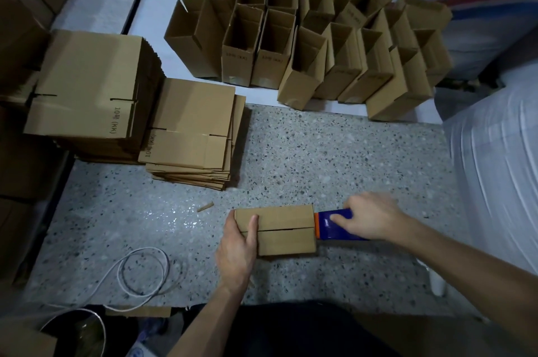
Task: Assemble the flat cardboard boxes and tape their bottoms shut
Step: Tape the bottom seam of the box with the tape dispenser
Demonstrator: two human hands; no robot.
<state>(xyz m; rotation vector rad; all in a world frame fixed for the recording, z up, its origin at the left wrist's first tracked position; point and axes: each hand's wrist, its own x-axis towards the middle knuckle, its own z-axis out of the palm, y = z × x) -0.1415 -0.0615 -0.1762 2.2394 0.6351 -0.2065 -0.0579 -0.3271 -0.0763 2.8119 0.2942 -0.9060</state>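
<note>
A small cardboard box point(283, 230) stands bottom-up on the speckled floor, its two flaps folded shut with a seam across the middle. My left hand point(237, 251) grips its left end, thumb pressed on the seam. My right hand point(371, 218) holds a blue tape dispenser point(334, 225) with an orange edge, which touches the box's right end. Two stacks of flat boxes point(192, 135) lie at the left. Several assembled boxes point(314, 36) stand open-topped at the back.
A white cable loop point(142, 272) lies on the floor at the lower left beside a dark round container point(72, 330). White wrapped bundles point(500, 170) fill the right side. A cardboard scrap point(205, 206) lies near the box. Large cartons stand at the far left.
</note>
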